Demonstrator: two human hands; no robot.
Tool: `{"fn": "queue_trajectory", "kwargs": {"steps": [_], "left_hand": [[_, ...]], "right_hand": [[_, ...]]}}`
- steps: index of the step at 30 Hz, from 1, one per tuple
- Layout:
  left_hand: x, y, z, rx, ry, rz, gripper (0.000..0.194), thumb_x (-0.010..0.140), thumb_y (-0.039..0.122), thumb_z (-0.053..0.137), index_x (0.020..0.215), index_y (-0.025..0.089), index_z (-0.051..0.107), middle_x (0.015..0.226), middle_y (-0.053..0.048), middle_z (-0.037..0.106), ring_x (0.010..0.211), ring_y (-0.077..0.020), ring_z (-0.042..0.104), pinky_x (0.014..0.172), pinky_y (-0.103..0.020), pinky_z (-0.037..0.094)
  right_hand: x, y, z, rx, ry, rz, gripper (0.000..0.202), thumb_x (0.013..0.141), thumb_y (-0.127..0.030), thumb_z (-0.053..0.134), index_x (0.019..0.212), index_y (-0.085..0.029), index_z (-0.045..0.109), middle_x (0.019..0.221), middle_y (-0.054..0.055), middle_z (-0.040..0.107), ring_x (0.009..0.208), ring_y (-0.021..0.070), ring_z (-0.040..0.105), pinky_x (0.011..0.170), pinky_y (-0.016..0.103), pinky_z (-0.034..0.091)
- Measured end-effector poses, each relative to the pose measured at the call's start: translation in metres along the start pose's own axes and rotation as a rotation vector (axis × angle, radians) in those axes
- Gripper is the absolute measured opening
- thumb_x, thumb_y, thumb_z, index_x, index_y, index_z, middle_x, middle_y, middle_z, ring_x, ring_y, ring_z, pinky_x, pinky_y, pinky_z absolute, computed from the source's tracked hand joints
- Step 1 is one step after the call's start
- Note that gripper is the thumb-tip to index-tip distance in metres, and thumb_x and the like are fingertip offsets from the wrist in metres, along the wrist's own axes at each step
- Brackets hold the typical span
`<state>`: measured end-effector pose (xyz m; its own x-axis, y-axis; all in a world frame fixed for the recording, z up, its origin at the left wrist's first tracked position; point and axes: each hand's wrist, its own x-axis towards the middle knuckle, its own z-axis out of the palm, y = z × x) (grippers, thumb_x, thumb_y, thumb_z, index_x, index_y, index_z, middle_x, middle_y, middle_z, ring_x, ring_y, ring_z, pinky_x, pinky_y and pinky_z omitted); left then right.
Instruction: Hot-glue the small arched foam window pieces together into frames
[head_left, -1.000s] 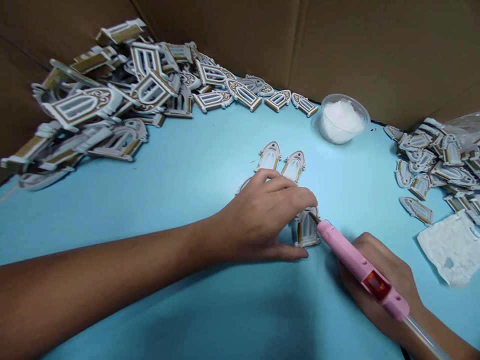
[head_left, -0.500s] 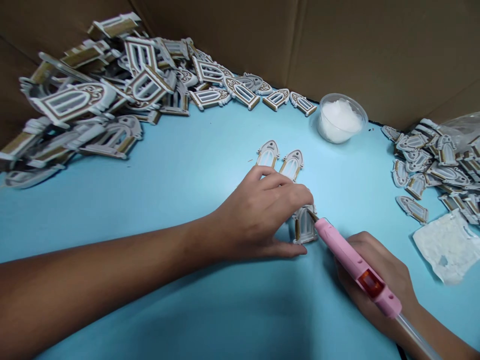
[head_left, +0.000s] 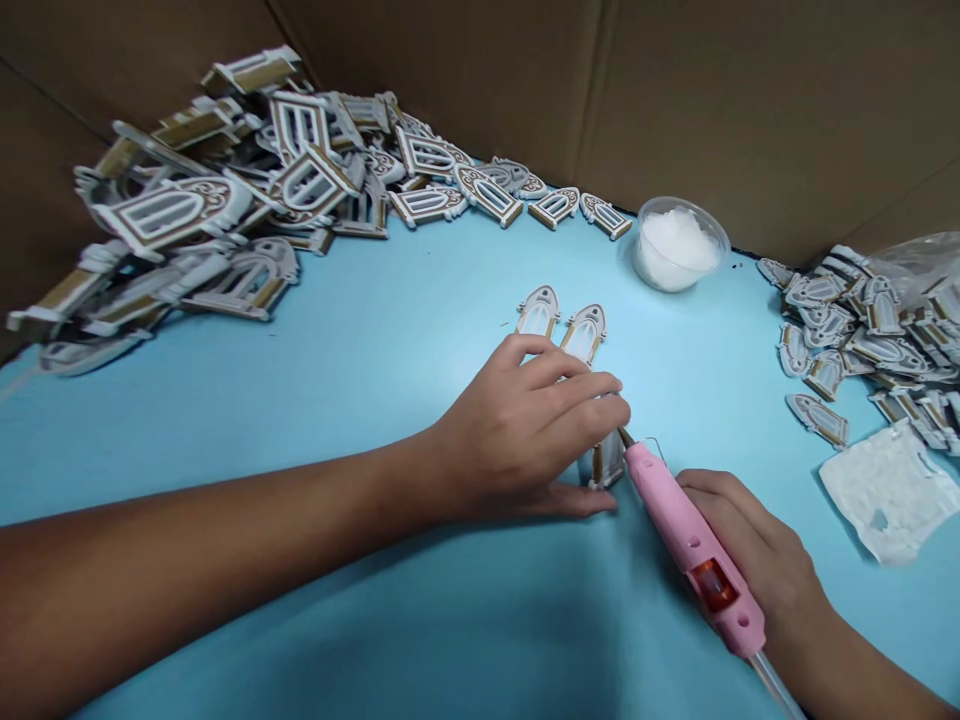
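My left hand (head_left: 525,430) is closed on a small white and gold arched window piece (head_left: 608,460), whose upper part its fingers hide. Beyond the knuckles lie two similar arched pieces (head_left: 538,311) (head_left: 585,331), side by side and partly covered by the hand. In my right hand (head_left: 757,550) is a pink glue gun (head_left: 682,520), its metal tip by the left fingertips, at the right side of the held piece. Whether the tip touches the piece cannot be made out.
A large heap of window pieces (head_left: 172,215) fills the back left. At the back stands a clear cup of white material (head_left: 677,248). More small pieces (head_left: 862,315) are heaped at the right, near a white scrap (head_left: 892,490). Cardboard (head_left: 450,70) rises behind the blue table (head_left: 300,620).
The left fingers now cover more of the held piece's top. The glue gun has turned a little more upright, its rear end shifting left with my right hand. The whole view has shifted slightly.
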<state>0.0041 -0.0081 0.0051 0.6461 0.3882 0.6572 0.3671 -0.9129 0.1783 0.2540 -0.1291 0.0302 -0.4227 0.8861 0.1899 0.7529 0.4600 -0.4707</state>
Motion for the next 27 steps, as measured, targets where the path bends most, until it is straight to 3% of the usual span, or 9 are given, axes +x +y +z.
{"fn": "queue_trajectory", "kwargs": {"steps": [9,14,18,22,24,27], "left_hand": [[0.001,0.003,-0.002,0.023,-0.038,0.003,0.045,0.085,0.063,0.074,0.101,0.022,0.063,0.115,-0.004,0.078,0.1,-0.0249,0.069,0.092,-0.043,0.041],[0.0,0.004,-0.003,-0.019,-0.05,-0.037,0.042,0.091,0.062,0.066,0.105,0.022,0.062,0.115,-0.005,0.078,0.1,-0.0251,0.069,0.093,-0.043,0.04],[-0.002,0.004,-0.001,-0.061,-0.11,-0.085,0.062,0.084,0.065,0.074,0.121,0.018,0.059,0.109,-0.008,0.077,0.102,-0.0283,0.067,0.094,-0.043,0.039],[-0.001,0.007,0.0,-0.085,-0.323,-0.008,0.087,0.074,0.074,0.078,0.136,0.016,0.057,0.121,-0.013,0.073,0.116,-0.0361,0.062,0.102,-0.049,0.034],[0.0,0.008,-0.002,-0.126,-0.377,0.06,0.082,0.08,0.073,0.073,0.137,0.016,0.058,0.128,-0.014,0.071,0.121,-0.0363,0.06,0.107,-0.05,0.03],[0.003,0.005,-0.006,-0.087,-0.296,0.011,0.053,0.097,0.061,0.057,0.118,0.014,0.068,0.114,-0.012,0.077,0.113,-0.0337,0.065,0.104,-0.05,0.031]], "right_hand": [[-0.003,-0.005,0.002,-0.132,0.047,-0.058,0.038,0.098,-0.004,0.039,0.126,-0.021,0.059,0.112,0.01,0.07,0.1,0.0186,0.071,0.074,0.026,0.061],[0.0,0.005,-0.009,-0.273,0.092,0.035,0.025,0.098,-0.016,0.046,0.118,-0.021,0.06,0.11,0.011,0.069,0.09,0.0208,0.071,0.064,0.028,0.06],[0.008,0.018,-0.02,-0.361,0.252,0.138,0.022,0.093,-0.013,0.054,0.112,-0.021,0.061,0.108,0.011,0.068,0.092,0.0225,0.07,0.066,0.029,0.058],[0.013,0.023,-0.023,-0.363,0.341,0.073,0.023,0.091,-0.011,0.057,0.111,-0.022,0.061,0.101,0.009,0.069,0.09,0.0222,0.069,0.07,0.031,0.057],[0.015,0.024,-0.022,-0.364,0.329,0.043,0.023,0.091,-0.01,0.059,0.111,-0.022,0.061,0.1,0.008,0.069,0.09,0.0221,0.069,0.072,0.031,0.057],[0.015,0.024,-0.021,-0.356,0.332,0.04,0.022,0.091,-0.011,0.06,0.109,-0.022,0.061,0.1,0.008,0.069,0.09,0.0221,0.069,0.073,0.032,0.057]]}}
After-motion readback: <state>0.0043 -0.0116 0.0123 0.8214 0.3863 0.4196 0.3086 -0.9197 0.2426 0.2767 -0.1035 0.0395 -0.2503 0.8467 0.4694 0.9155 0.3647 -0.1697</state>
